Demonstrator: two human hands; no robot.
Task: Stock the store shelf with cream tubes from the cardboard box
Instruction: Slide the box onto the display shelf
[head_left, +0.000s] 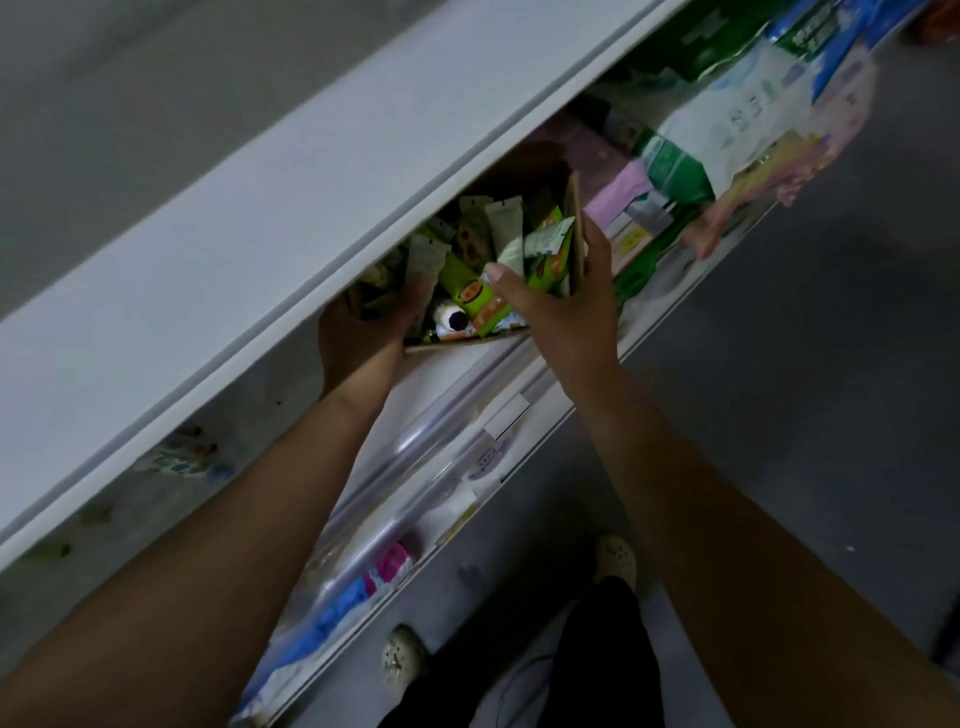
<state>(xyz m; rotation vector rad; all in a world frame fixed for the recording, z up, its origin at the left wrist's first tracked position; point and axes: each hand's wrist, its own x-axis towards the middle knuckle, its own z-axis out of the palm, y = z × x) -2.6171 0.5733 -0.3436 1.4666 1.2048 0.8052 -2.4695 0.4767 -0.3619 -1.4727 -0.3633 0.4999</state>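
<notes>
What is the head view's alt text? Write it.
A cardboard box of cream tubes sits on a store shelf; the right hand grips its right wall, the left hand meets its left side under the upper shelf.

Arms outstretched, left hand (363, 332) gripping, right hand (561, 312) gripping, thumb forward

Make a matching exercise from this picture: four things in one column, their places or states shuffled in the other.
1 cardboard box
2 right hand
3 pink package
4 pale shoe

A on the floor
B gripping the box's wall
C on the shelf, full of tubes
D just beyond the box, further along the shelf

Pairs: 1-C, 2-B, 3-D, 4-A.
</notes>
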